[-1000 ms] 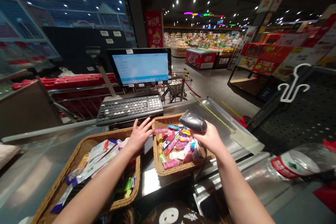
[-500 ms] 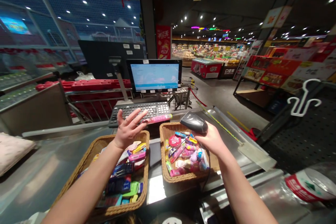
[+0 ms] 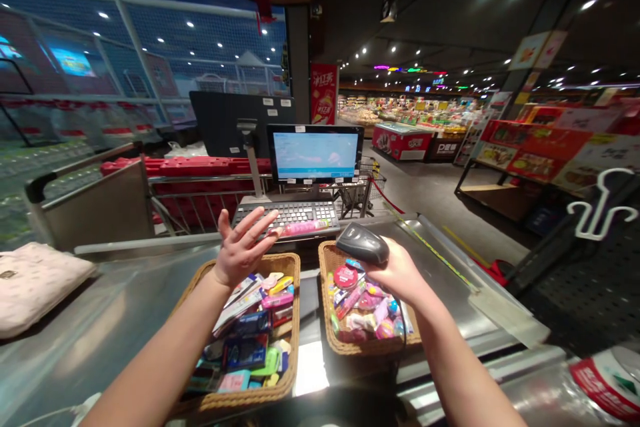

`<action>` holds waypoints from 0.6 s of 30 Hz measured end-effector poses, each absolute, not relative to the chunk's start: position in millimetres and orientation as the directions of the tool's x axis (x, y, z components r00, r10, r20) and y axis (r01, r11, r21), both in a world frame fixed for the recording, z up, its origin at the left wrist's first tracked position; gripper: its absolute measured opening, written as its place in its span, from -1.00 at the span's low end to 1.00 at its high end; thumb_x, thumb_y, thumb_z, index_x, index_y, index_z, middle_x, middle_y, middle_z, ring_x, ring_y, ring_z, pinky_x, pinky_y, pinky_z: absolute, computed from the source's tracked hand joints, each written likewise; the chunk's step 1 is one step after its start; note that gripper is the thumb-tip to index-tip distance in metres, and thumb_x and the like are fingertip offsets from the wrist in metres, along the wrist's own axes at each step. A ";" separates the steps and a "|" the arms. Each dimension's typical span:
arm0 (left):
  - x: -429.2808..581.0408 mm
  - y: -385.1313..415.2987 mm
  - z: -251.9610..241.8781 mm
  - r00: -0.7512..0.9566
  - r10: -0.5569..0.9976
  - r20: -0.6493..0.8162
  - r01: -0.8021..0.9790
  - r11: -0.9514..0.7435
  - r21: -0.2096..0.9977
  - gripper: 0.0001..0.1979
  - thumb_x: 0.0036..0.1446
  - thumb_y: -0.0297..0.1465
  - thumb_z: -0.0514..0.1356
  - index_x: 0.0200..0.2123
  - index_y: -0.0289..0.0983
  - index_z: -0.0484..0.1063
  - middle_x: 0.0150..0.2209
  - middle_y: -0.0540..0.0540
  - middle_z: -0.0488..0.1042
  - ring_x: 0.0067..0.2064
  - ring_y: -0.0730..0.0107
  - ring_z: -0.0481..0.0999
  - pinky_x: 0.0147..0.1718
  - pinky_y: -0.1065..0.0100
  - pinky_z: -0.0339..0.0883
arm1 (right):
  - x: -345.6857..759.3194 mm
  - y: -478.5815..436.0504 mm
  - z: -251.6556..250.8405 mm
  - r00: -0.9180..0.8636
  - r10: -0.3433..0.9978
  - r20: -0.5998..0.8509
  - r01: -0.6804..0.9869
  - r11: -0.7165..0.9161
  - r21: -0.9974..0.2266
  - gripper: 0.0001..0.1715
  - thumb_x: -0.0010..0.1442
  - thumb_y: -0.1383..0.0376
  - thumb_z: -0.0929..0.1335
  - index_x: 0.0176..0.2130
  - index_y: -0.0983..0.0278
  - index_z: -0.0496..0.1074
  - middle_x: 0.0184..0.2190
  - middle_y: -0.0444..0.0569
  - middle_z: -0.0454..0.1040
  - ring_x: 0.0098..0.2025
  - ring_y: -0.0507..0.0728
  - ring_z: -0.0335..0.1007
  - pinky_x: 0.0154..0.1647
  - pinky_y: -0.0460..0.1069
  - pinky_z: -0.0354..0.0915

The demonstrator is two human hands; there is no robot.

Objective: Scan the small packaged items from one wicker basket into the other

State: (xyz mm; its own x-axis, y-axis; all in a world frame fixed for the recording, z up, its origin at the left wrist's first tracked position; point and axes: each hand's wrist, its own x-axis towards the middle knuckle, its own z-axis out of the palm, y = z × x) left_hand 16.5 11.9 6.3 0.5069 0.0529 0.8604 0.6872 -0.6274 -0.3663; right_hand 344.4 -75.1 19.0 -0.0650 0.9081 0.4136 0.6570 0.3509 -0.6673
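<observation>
Between the fingertips of my left hand is a slim pink packet with a green end, its exact kind unclear. It hovers in front of the keyboard, the other fingers stretched out. My right hand grips a black barcode scanner, whose head points left toward the packet. Beneath my left forearm stands a wicker basket of mixed small packaged goods. A second wicker basket, under the scanner, holds colourful small items and a round red pack.
A lit checkout screen stands behind the keyboard on the metal counter. At the left lies a pale pink bag. A wrapped bottle pack is at lower right, below a white hook. The scanner's cable hangs beside the right basket.
The view has swung slightly left. My left hand and the pink packet have shifted a little left over the keyboard. The scanner has also moved slightly left, nearer the packet.
</observation>
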 end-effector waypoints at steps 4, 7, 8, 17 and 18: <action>8.3 7.6 10.8 0.512 0.024 0.859 0.686 -0.613 -0.391 -0.90 0.15 -0.45 0.23 -0.33 -0.09 0.42 0.08 0.04 0.51 0.28 0.29 0.26 0.35 -0.14 -0.39 | 336.2 -74.8 19.2 -0.094 0.908 0.408 0.681 0.358 -0.639 -0.74 -0.08 0.33 0.38 -0.28 0.29 0.44 -0.31 -0.01 0.54 -0.27 0.19 0.44 -0.22 0.04 0.34; -0.6 8.0 11.2 0.519 0.020 0.855 0.685 -0.607 -0.402 -0.90 0.16 -0.45 0.23 -0.33 -0.10 0.43 0.08 0.03 0.50 0.27 0.27 0.28 0.34 -0.17 -0.37 | 330.8 -74.9 20.7 -0.111 0.911 0.397 0.680 0.361 -0.639 -0.77 -0.07 0.34 0.38 -0.30 0.28 0.44 -0.33 -0.03 0.53 -0.29 0.17 0.43 -0.22 0.03 0.33; -3.8 8.4 10.5 0.520 0.024 0.854 0.688 -0.605 -0.401 -0.90 0.16 -0.45 0.23 -0.32 -0.09 0.43 0.08 0.03 0.50 0.27 0.27 0.29 0.34 -0.17 -0.37 | 328.9 -74.9 21.1 -0.112 0.913 0.392 0.677 0.359 -0.642 -0.76 -0.07 0.35 0.38 -0.29 0.28 0.44 -0.32 -0.03 0.53 -0.28 0.18 0.43 -0.21 0.03 0.33; -24.9 5.7 5.9 0.519 0.067 0.852 0.717 -0.577 -0.391 -0.91 0.16 -0.43 0.24 -0.32 -0.07 0.43 0.07 0.05 0.51 0.26 0.29 0.31 0.34 -0.16 -0.36 | 311.9 -73.4 19.0 -0.107 0.919 0.378 0.647 0.353 -0.675 -0.75 -0.09 0.37 0.37 -0.30 0.28 0.44 -0.29 -0.03 0.53 -0.27 0.17 0.44 -0.20 0.03 0.33; -27.0 5.3 5.9 0.519 0.071 0.852 0.717 -0.578 -0.389 -0.90 0.17 -0.43 0.23 -0.31 -0.07 0.44 0.08 0.05 0.51 0.26 0.29 0.31 0.34 -0.17 -0.37 | 310.1 -73.0 18.7 -0.111 0.918 0.379 0.642 0.358 -0.678 -0.74 -0.09 0.37 0.37 -0.28 0.28 0.44 -0.29 -0.03 0.54 -0.26 0.17 0.44 -0.19 0.03 0.34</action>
